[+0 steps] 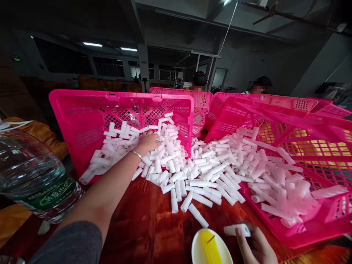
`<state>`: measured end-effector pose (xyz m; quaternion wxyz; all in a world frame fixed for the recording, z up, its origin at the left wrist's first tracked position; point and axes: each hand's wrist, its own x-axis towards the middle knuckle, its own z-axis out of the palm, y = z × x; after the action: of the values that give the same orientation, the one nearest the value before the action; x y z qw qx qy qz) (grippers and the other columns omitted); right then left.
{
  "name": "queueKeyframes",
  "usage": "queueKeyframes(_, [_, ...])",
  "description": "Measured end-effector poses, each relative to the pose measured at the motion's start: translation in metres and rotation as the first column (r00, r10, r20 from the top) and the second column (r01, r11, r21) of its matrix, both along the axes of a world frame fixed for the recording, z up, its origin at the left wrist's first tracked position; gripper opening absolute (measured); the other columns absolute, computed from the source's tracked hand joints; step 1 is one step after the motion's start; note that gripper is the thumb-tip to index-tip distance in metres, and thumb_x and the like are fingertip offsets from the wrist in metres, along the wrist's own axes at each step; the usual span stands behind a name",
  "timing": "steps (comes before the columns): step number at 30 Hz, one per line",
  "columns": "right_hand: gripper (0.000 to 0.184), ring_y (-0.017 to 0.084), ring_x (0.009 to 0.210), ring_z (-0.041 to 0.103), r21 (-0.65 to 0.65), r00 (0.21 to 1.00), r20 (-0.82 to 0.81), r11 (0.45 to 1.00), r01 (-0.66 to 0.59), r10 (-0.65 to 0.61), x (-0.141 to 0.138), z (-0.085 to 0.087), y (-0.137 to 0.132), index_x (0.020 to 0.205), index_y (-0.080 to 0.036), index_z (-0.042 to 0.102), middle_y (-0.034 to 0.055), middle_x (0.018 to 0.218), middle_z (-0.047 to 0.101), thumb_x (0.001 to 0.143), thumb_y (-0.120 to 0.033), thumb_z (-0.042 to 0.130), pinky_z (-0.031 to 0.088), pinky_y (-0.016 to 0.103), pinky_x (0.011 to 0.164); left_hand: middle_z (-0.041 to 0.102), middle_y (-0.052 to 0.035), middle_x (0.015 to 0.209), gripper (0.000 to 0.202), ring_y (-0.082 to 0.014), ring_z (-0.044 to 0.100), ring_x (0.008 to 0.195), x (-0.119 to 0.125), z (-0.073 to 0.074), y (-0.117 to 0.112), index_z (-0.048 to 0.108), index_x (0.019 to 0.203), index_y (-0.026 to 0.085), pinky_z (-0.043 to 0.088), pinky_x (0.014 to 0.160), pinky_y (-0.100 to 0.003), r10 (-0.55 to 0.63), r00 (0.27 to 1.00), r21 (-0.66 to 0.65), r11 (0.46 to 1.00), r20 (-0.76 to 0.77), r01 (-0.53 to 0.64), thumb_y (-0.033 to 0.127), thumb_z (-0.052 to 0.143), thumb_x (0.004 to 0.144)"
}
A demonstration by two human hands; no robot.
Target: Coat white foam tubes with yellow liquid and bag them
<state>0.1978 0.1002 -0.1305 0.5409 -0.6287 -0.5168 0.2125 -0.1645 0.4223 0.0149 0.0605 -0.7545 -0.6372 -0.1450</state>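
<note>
My left hand [149, 141] reaches into a tipped pink crate [74, 128] and rests on a heap of short white plastic tubes [172, 137]. Its fingertips are sunk among the tubes, so whether they grip one is hidden. At the lower right, my right hand [255, 244] pinches one white tube [237, 230] between thumb and fingers, its hollow end showing. Just left of that hand stands a white oval dish [195, 249] with a yellow piece [210, 247] in it, a thin dark bit lying on the yellow.
A second tipped pink crate [275, 227] on the right holds longer white tubes [275, 190]. Loose tubes spill across the reddish table [132, 227] between the crates. A large water bottle [35, 172] stands at the left. Two people are behind further crates [202, 110].
</note>
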Motion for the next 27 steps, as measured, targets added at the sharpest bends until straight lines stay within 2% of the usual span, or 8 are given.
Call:
queueKeyframes(5, [0.031, 0.024, 0.078, 0.072, 0.024, 0.998, 0.016, 0.998, -0.056, 0.055, -0.008, 0.015, -0.003, 0.087, -0.019, 0.066, 0.0106, 0.086, 0.076, 0.083, -0.049, 0.063, 0.060, 0.029, 0.071, 0.063, -0.0073, 0.108, 0.036, -0.0277, 0.055, 0.108, -0.002, -0.016, -0.049, 0.064, 0.114, 0.026, 0.037, 0.099, -0.038, -0.004, 1.000, 0.078, 0.997, 0.001, 0.004, 0.038, 0.055, 0.081])
queueKeyframes(11, [0.029, 0.025, 0.077, 0.070, 0.043, 0.999, -0.013, 0.998, -0.042, 0.042, -0.015, 0.024, -0.005, 0.088, -0.020, 0.062, 0.0098, 0.084, 0.074, 0.084, -0.049, 0.063, 0.059, 0.035, 0.072, 0.062, -0.0100, 0.104, 0.035, -0.0292, 0.055, 0.104, 0.003, -0.029, -0.100, 0.063, 0.116, 0.022, 0.041, 0.096, -0.041, 0.018, 0.998, 0.189, 0.982, 0.053, -0.027, 0.035, 0.052, 0.085])
queueKeyframes(15, [0.028, 0.025, 0.076, 0.070, 0.061, 0.998, -0.022, 0.996, -0.066, 0.067, -0.014, 0.024, -0.005, 0.087, -0.020, 0.061, 0.0096, 0.083, 0.074, 0.084, -0.048, 0.063, 0.058, 0.035, 0.071, 0.060, -0.0104, 0.105, 0.038, -0.0298, 0.054, 0.106, 0.007, -0.035, -0.134, 0.061, 0.122, 0.021, 0.042, 0.095, -0.041, -0.016, 0.997, 0.206, 0.979, 0.072, 0.000, 0.034, 0.051, 0.087])
queueKeyframes(19, [0.028, 0.023, 0.074, 0.068, 0.062, 0.998, 0.025, 0.997, -0.052, 0.050, -0.012, 0.024, -0.005, 0.087, -0.020, 0.060, 0.0073, 0.081, 0.073, 0.085, -0.047, 0.061, 0.056, 0.033, 0.069, 0.057, -0.0096, 0.112, 0.044, -0.0291, 0.052, 0.111, 0.005, -0.038, -0.162, 0.056, 0.130, 0.025, 0.042, 0.098, -0.041, -0.089, 0.994, 0.167, 0.983, 0.058, 0.079, 0.033, 0.052, 0.087])
queueKeyframes(22, [0.029, 0.022, 0.072, 0.067, 0.062, 0.998, 0.052, 0.998, -0.033, 0.030, -0.012, 0.024, -0.005, 0.088, -0.020, 0.060, 0.0064, 0.080, 0.072, 0.084, -0.049, 0.062, 0.055, 0.032, 0.068, 0.052, -0.0092, 0.126, 0.053, -0.0321, 0.045, 0.123, 0.000, -0.036, -0.175, 0.052, 0.134, 0.030, 0.037, 0.104, -0.045, -0.126, 0.991, 0.125, 0.985, 0.038, 0.120, 0.037, 0.061, 0.082])
queueKeyframes(25, [0.033, 0.022, 0.069, 0.066, 0.068, 0.999, 0.050, 0.998, -0.009, 0.005, -0.012, 0.025, -0.005, 0.087, -0.020, 0.060, 0.0062, 0.078, 0.071, 0.083, -0.052, 0.062, 0.054, 0.032, 0.066, 0.040, -0.0144, 0.141, 0.059, -0.0403, 0.033, 0.134, -0.007, -0.030, -0.200, 0.047, 0.138, 0.025, 0.032, 0.106, -0.056, -0.093, 0.995, 0.119, 0.989, 0.041, 0.087, 0.045, 0.059, 0.083])
queueKeyframes(27, [0.036, 0.021, 0.067, 0.065, 0.074, 0.999, 0.043, 0.997, 0.011, -0.014, -0.012, 0.027, -0.005, 0.086, -0.019, 0.060, 0.0063, 0.077, 0.071, 0.082, -0.055, 0.061, 0.054, 0.033, 0.065, 0.040, -0.0170, 0.142, 0.054, -0.0394, 0.033, 0.134, -0.011, -0.029, -0.232, 0.046, 0.138, 0.021, 0.031, 0.107, -0.056, -0.071, 0.997, 0.140, 0.988, 0.040, 0.064, 0.043, 0.051, 0.088])
